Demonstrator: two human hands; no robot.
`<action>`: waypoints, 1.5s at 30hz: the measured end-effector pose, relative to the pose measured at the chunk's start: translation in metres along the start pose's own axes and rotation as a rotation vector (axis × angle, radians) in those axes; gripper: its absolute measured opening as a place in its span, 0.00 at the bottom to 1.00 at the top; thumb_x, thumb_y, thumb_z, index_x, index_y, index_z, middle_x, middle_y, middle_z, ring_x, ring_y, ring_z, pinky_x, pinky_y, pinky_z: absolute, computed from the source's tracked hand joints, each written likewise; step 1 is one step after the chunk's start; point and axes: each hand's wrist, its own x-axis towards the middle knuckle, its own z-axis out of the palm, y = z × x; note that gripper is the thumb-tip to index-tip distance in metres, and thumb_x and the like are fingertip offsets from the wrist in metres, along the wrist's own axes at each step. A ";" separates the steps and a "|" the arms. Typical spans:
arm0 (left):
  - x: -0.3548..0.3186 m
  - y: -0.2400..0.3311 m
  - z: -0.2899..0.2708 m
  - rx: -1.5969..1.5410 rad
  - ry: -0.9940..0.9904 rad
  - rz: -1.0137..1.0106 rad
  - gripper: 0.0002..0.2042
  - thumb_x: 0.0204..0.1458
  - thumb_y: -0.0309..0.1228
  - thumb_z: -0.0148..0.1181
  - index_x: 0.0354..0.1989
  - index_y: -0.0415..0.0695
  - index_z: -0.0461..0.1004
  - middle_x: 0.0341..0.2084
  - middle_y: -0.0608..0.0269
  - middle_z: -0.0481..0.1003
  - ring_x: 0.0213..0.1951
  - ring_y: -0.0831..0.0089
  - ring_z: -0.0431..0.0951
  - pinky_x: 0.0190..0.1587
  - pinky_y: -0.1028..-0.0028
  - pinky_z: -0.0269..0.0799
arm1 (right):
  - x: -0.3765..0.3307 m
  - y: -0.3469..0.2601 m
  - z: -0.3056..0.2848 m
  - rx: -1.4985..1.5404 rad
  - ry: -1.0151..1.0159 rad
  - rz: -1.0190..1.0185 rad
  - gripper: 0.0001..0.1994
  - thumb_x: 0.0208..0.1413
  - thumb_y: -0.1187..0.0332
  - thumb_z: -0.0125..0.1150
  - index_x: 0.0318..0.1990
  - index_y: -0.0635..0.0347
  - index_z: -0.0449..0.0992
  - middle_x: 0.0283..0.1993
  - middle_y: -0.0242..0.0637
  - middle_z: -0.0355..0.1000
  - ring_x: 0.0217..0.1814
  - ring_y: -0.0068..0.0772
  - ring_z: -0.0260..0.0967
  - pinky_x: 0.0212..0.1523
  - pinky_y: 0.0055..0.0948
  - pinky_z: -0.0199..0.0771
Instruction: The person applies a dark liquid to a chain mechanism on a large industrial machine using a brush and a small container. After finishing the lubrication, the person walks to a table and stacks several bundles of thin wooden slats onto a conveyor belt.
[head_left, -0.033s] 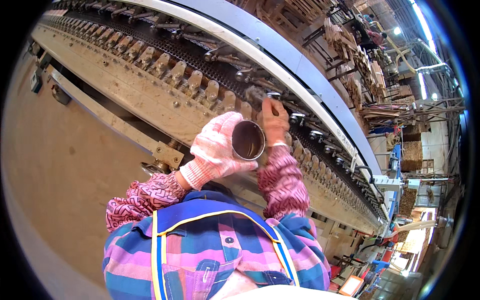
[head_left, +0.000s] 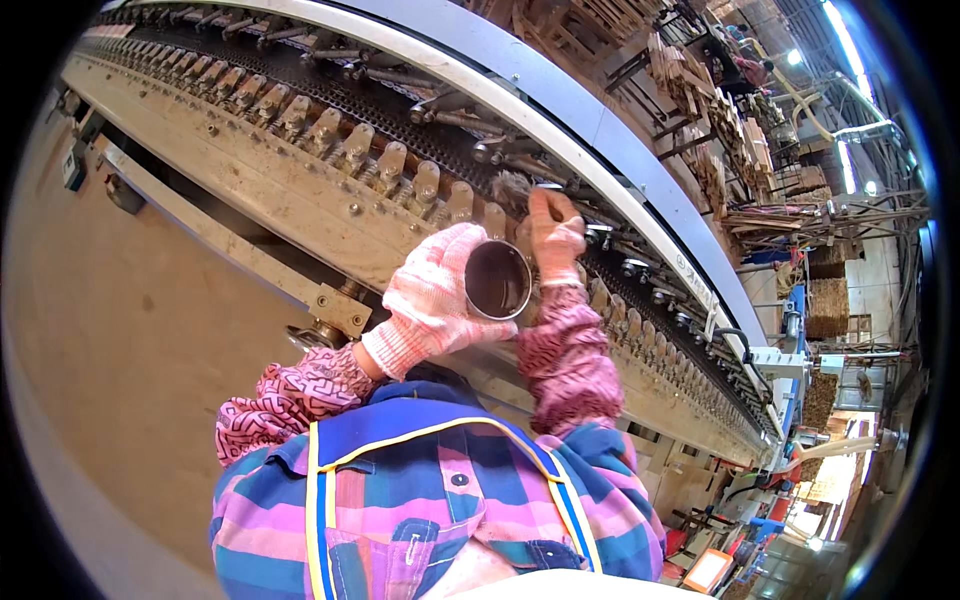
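Observation:
My left hand [head_left: 430, 290], in a pink-and-white knit glove, is closed around a round metal can [head_left: 527, 283]. The can's open top faces up, with dark brown contents [head_left: 495, 280] inside. Just right of it, my right hand [head_left: 556, 232] pinches a brush [head_left: 512, 190] whose grey, bristly head reaches over the machine's dark chain track [head_left: 450, 150]. Most of the brush handle is hidden by my fingers. A row of upright, worn metal tabs [head_left: 391, 165] runs along the near side of the track, close to both hands.
A long machine bed [head_left: 250, 180] crosses in front of me diagonally, with a grey-white cover rail [head_left: 560, 100] beyond the track. Several rods with knobs [head_left: 490, 150] line that rail. Wood strips [head_left: 690, 90] are stacked behind, and blue equipment [head_left: 790, 330] stands at far right.
My right hand and the brush have shifted very slightly along the track. My left hand still holds the can in nearly the same place.

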 end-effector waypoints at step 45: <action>0.004 -0.002 0.000 0.011 0.018 0.033 0.54 0.28 0.54 0.81 0.65 0.43 0.62 0.60 0.49 0.69 0.63 0.50 0.69 0.66 0.58 0.66 | -0.022 -0.004 0.001 -0.485 0.236 -0.329 0.10 0.62 0.59 0.64 0.43 0.54 0.82 0.29 0.31 0.79 0.30 0.25 0.76 0.28 0.21 0.73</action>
